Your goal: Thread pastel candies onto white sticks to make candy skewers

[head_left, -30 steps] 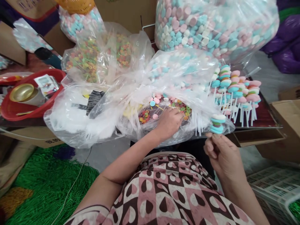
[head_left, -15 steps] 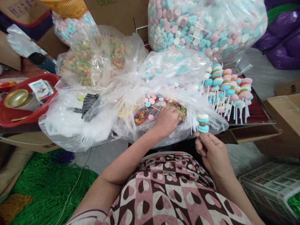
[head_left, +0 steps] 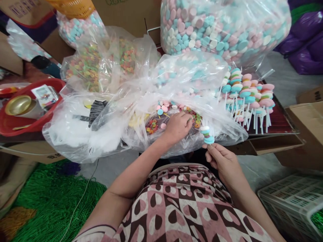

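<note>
My right hand (head_left: 223, 159) pinches the lower end of a candy skewer (head_left: 207, 135), a short stack of white and blue marshmallows with coloured gummy rings between them. It is held upright with a slight tilt, just in front of the plastic-lined work spot. My left hand (head_left: 178, 126) is over the loose sweets, its fingers curled together; whatever they hold is hidden. Close to it lie gummy rings (head_left: 152, 126), green and orange rings (head_left: 197, 119), a single pink marshmallow (head_left: 163, 126) and a blue marshmallow (head_left: 159, 112).
Finished marshmallow skewers (head_left: 248, 90) lean in a group at the right. Behind stands a big bag of marshmallows (head_left: 224, 30), with a bag of gummy rings (head_left: 101, 64) to its left. A red basin (head_left: 54, 84) sits far left, a white crate (head_left: 290, 198) low right.
My right hand has shifted left with the skewer, bringing it nearer my left hand. My left hand has drawn back slightly and its fingers have curled in.
</note>
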`<action>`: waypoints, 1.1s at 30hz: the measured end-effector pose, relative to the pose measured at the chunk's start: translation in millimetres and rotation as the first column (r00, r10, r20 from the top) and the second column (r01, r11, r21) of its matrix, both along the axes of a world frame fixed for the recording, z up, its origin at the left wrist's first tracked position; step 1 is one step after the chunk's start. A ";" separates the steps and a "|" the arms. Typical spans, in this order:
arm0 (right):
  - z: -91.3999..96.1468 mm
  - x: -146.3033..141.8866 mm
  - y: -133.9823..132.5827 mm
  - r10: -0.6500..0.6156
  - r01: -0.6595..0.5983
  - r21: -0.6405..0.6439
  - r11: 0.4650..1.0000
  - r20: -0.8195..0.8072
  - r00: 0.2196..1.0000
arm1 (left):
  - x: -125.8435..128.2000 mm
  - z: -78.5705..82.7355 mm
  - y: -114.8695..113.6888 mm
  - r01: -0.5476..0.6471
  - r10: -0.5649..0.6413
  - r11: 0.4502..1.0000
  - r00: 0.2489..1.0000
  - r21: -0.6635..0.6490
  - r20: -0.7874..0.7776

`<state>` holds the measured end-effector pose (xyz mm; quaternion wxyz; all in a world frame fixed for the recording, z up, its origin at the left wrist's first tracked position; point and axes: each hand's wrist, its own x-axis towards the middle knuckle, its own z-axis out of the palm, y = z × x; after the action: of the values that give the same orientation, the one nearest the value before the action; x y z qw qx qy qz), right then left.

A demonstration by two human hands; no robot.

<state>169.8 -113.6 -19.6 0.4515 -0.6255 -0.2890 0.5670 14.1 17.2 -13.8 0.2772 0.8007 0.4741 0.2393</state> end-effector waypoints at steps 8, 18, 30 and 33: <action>0.7 -2.8 0.8 0.132 -0.132 -0.006 0.991 0.110 0.985 | -4.2 -1.6 -8.5 0.195 0.395 0.761 0.618 -0.619 0.680; 8.8 -7.9 2.2 0.157 -0.153 -0.047 0.987 0.119 0.980 | -0.4 -11.2 -17.5 0.144 0.246 0.896 0.626 -0.420 0.740; 6.4 1.3 0.1 -0.105 0.126 0.093 0.988 -0.200 0.974 | -2.0 0.8 -12.0 -0.013 0.103 0.975 0.911 -0.220 0.399; 9.1 3.2 0.3 -0.134 0.163 0.115 0.980 -0.227 0.965 | 4.0 -4.1 -0.6 0.011 -0.006 0.998 0.996 -0.067 0.086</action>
<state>172.9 -113.4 -10.5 0.5623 -0.5482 -0.2270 0.5760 18.0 16.6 -17.9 0.3250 0.7819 0.4661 0.2562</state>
